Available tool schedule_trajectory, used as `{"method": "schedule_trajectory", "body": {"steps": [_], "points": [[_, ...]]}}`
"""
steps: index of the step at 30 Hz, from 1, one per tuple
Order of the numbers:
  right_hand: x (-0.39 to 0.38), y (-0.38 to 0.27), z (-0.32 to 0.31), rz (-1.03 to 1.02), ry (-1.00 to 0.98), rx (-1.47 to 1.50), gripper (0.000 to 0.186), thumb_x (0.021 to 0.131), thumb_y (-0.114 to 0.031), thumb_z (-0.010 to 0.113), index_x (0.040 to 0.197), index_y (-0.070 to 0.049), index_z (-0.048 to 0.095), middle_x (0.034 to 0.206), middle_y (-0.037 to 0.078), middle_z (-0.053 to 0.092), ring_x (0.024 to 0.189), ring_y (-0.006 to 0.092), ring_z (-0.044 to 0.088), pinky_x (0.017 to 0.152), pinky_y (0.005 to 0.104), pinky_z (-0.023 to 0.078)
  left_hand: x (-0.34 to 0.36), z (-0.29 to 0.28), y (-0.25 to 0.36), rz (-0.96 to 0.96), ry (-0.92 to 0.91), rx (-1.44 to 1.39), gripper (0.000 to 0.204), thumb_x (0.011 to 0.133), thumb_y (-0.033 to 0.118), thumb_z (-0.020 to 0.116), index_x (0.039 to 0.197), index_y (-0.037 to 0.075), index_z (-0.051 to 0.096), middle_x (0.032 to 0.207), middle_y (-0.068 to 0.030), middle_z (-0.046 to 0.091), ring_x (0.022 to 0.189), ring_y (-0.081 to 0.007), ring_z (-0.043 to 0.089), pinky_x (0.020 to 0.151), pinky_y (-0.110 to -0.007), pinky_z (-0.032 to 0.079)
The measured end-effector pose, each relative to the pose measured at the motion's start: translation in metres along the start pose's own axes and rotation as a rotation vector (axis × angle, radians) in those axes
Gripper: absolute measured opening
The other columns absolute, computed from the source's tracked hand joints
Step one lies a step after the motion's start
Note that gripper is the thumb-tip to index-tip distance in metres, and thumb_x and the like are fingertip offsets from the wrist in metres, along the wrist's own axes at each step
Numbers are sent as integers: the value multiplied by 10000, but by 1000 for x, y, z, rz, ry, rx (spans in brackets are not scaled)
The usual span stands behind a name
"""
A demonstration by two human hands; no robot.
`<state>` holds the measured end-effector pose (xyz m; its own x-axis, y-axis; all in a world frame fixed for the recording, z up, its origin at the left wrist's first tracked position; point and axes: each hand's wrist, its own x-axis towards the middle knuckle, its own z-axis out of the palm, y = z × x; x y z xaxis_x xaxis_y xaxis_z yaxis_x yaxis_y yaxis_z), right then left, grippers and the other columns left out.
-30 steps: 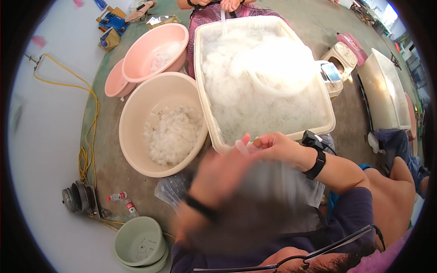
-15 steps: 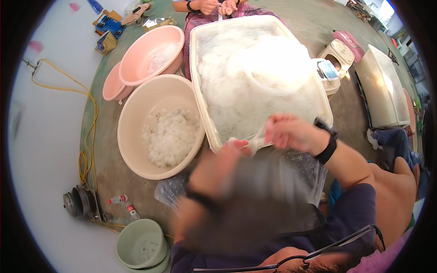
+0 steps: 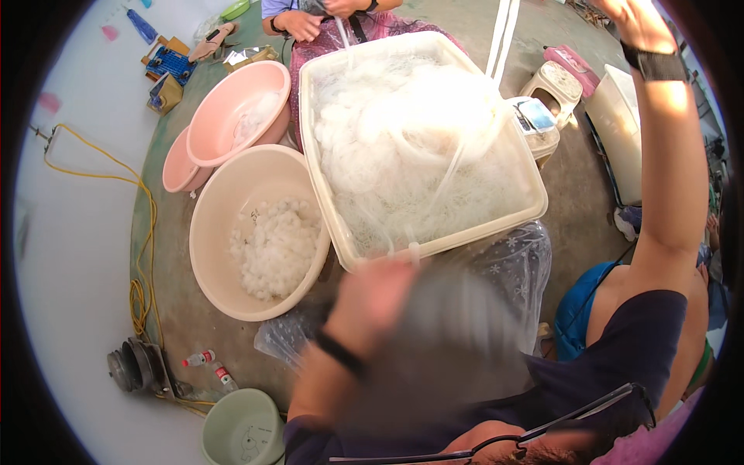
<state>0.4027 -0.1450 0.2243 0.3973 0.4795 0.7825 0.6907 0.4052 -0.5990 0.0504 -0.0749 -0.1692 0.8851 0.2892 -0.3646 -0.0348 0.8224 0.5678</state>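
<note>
In front of me a cream rectangular tub holds water and a heaped mass of white fluffy fibre. My left hand, smeared by motion, is at the tub's near edge, closed around a bit of white fibre. High at the upper right, my right hand is lifted on a stretched arm, its fingers mostly cut off by the picture's edge. Two pale strands rise from the tub's right side out of view; what holds their upper ends is hidden.
At left stands a cream round basin with white cocoon-like lumps. Pink basins are behind it. Opposite, another person's hands hold a strand. White stools stand right; green basins and bottles lie lower left.
My hands were together over the tub's near rim with white fibre between them. My right arm has swung far up to the right; my left hand stays low. The view has shifted slightly.
</note>
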Motion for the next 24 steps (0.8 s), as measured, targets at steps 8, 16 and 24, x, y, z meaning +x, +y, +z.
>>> {"method": "schedule_trajectory", "body": {"steps": [8, 16, 24], "points": [[-29, 18, 6, 129, -892, -402, 313, 944, -296, 722, 1126, -53, 643, 816, 37, 631, 721, 162, 607, 638, 325, 494, -30, -21, 10, 10, 200, 372, 384, 1026, 152, 578, 1387, 22, 559, 1210, -142, 654, 1157, -270, 633, 1076, -424, 487], [-152, -20, 102, 392, -1208, -58, 457, 905, -137, 703, 1338, -53, 584, 829, 150, 695, 785, 339, 696, 745, 448, 529, -8, 58, 134, 911, 326, 1308, 300, 982, 128, 692, 1258, 15, 664, 1310, -208, 630, 1270, -303, 576, 1065, -417, 462], [-196, 34, 114, 1025, -680, 999, 257, 1006, -72, 645, 1260, -53, 610, 815, -1, 650, 691, 86, 594, 618, 248, 458, -1, 95, 104, 1563, -121, 1619, 341, 889, 227, 792, 1227, 182, 779, 1682, -162, 293, 1560, -482, 143, 1226, -653, 126]]}}
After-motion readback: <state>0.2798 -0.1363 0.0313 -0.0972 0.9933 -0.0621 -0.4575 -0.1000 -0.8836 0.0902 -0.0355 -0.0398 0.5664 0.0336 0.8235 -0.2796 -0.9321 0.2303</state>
